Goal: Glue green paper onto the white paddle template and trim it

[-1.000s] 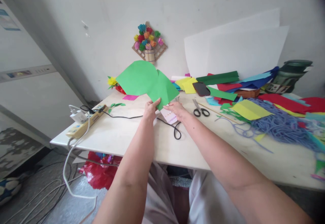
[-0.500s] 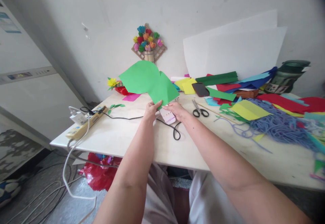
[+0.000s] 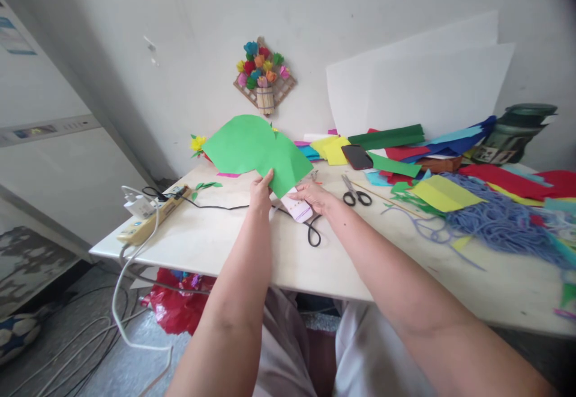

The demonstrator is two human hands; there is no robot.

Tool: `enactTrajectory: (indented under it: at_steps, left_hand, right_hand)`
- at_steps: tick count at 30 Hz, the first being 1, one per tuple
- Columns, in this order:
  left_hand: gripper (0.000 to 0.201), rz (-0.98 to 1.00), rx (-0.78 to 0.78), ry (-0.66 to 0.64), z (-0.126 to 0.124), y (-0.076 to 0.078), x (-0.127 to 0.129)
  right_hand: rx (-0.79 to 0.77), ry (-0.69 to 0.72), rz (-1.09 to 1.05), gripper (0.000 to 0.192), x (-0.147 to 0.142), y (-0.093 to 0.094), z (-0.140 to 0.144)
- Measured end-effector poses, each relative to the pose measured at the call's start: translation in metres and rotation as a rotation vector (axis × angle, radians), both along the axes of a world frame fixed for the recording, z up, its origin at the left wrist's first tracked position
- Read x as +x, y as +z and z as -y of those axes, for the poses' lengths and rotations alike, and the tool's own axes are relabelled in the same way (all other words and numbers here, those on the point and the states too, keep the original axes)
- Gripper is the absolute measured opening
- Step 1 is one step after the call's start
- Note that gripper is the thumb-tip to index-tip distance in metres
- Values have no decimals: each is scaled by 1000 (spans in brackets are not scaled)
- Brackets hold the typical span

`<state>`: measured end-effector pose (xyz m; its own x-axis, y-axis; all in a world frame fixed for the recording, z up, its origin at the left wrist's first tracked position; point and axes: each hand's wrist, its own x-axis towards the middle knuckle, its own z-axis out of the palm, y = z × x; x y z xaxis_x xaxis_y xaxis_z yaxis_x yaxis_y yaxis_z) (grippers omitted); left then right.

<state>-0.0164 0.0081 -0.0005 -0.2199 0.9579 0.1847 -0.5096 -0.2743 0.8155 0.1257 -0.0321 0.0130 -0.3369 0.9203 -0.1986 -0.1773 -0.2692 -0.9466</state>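
Observation:
A large sheet of green paper (image 3: 252,148), curved over on its left half, is held up above the white table (image 3: 216,238). My left hand (image 3: 260,191) pinches its lower edge between thumb and fingers. My right hand (image 3: 316,195) grips the sheet's bottom corner from the right. Under my hands lie a small white pad with pink marks (image 3: 297,208) and a black cable (image 3: 310,229). Black-handled scissors (image 3: 355,193) lie just right of my right hand.
A power strip (image 3: 153,214) with plugs sits at the table's left edge. A phone (image 3: 356,157), coloured paper sheets (image 3: 396,145) and blue yarn (image 3: 499,223) cover the right side. White boards (image 3: 418,91) lean on the wall, which bears a paper-flower ornament (image 3: 263,76). A red bag (image 3: 175,307) lies under the table.
The green sheet has shifted a little left and lower. My left hand has slid up along its edge, while my right hand stays at the corner.

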Motion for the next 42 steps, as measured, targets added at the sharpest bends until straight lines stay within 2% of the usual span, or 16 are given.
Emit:
enactTrajectory:
  at_steps: [8, 16, 19, 23, 25, 30, 37, 42]
  left_hand:
    - [30, 57, -16, 8, -1, 1, 0]
    - [30, 66, -39, 138, -4, 2, -3]
    - [32, -3, -91, 170, -4, 3, -4]
    - [44, -149, -113, 178, 1, 8, -4]
    - [42, -186, -71, 150, 4, 11, -3]
    - [41, -293, -8, -56, 9, 10, 6]
    - [34, -272, -11, -60, 8, 8, 8]
    - [36, -171, -18, -167, 8, 10, 6]
  right_hand:
    - [-16, 27, -2, 9, -1, 1, 0]
    - [-34, 75, 30, 7, 1, -3, -3]
    - [-8, 26, 10, 7, 0, 0, -1]
    - [33, -113, -65, 7, 0, 4, -1]
    - [56, -176, -104, 7, 1, 5, -3]
    - [91, -240, -141, 8, 0, 3, -6]
    - [143, -257, -150, 10, -2, -1, -8]
    - [155, -234, -208, 5, 1, 1, -10]
